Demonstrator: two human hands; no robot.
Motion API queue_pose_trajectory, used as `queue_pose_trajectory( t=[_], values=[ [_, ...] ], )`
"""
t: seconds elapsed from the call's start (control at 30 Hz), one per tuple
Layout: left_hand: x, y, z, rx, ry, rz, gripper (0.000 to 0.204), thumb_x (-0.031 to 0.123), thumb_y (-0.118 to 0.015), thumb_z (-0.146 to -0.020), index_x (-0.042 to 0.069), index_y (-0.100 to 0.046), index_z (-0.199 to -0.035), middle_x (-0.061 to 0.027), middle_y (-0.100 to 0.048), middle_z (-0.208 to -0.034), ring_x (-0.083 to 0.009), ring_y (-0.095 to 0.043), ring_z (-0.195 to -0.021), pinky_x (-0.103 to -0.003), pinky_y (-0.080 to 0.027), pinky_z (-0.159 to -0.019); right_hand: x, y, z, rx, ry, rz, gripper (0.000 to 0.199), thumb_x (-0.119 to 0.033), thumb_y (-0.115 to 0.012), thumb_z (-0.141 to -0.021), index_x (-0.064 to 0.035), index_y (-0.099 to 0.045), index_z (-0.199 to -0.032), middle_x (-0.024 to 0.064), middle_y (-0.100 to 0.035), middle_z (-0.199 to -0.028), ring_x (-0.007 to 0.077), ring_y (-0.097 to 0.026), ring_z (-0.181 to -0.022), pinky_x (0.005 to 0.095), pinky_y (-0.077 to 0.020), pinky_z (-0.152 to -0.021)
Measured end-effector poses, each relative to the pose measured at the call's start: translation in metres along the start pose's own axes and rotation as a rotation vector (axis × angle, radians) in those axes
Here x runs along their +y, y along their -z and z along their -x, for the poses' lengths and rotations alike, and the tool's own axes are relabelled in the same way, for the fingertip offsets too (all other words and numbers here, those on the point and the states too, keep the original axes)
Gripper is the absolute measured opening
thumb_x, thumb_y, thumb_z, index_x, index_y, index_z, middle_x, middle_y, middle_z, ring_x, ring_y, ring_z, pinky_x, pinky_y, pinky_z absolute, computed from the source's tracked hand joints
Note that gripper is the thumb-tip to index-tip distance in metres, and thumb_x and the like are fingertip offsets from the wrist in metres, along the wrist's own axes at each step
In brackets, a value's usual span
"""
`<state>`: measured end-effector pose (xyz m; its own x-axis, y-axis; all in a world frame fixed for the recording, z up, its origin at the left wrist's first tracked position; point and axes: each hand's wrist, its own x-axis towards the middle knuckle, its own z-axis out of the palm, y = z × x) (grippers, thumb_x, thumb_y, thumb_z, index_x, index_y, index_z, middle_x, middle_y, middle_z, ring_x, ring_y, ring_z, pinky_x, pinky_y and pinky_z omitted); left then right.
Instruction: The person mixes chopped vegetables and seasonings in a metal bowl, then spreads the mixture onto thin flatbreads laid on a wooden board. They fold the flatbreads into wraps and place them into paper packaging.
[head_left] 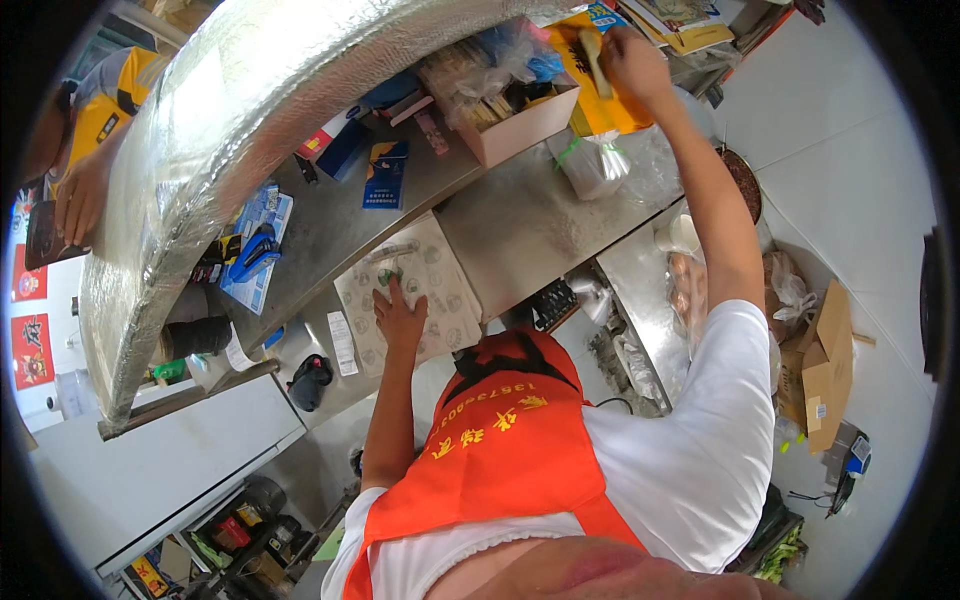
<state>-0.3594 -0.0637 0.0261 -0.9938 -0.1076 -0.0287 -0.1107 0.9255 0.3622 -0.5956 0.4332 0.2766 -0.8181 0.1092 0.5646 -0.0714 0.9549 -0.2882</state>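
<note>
My left hand [400, 318] lies with its fingers spread on a stack of pale printed wrapping paper [440, 265] on the metal counter. Up at the far right, my right hand [637, 66] is at a yellow bag [622, 112], its fingers curled inward. A tan, narrow, stick-like piece [594, 62] lies against the bag beside those fingers. Whether the fingers grip that piece or the bag's edge is hard to make out. A clear plastic bag with a green tie [592, 165] sits just below the yellow bag.
A pink box [520, 128] with packets stands on the shelf [330, 235]. A blue stapler [252, 255] and a blue booklet [385, 175] lie left of it. A foil-wrapped curved ledge [190, 130] runs along the far side. Beyond it, another person's hand [80, 200] holds a phone.
</note>
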Motion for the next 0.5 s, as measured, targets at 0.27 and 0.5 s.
queue_pose_trajectory(
  t=[0.27, 0.5],
  values=[
    [0.062, 0.097, 0.017, 0.157, -0.327, 0.550, 0.039, 0.026, -0.060, -0.091, 0.006, -0.058, -0.125, -0.0195, -0.056, -0.127, -0.0381, -0.052, -0.117, -0.045, -0.040, -0.101, -0.077, 0.106, 0.092, 0.185, -0.074, -0.552, 0.023, -0.024, -0.051, -0.099, -0.0023, -0.055, -0.092, 0.0064, -0.054, -0.080, 0.0164, -0.047, -0.072, 0.0308, -0.0430, -0.070],
    [0.151, 0.123, 0.020, -0.540, -0.323, 1.190, 0.035, 0.029, -0.046, -0.101, 0.000, -0.064, -0.107, -0.0077, -0.065, -0.098, -0.0168, -0.060, -0.097, -0.032, -0.046, -0.088, -0.217, 0.075, 0.262, -0.569, 0.226, -0.496, 0.009, -0.013, -0.056, -0.092, -0.0041, -0.055, -0.094, 0.0138, -0.059, -0.096, 0.0357, -0.060, -0.086, 0.0447, -0.0500, -0.071]
  ],
)
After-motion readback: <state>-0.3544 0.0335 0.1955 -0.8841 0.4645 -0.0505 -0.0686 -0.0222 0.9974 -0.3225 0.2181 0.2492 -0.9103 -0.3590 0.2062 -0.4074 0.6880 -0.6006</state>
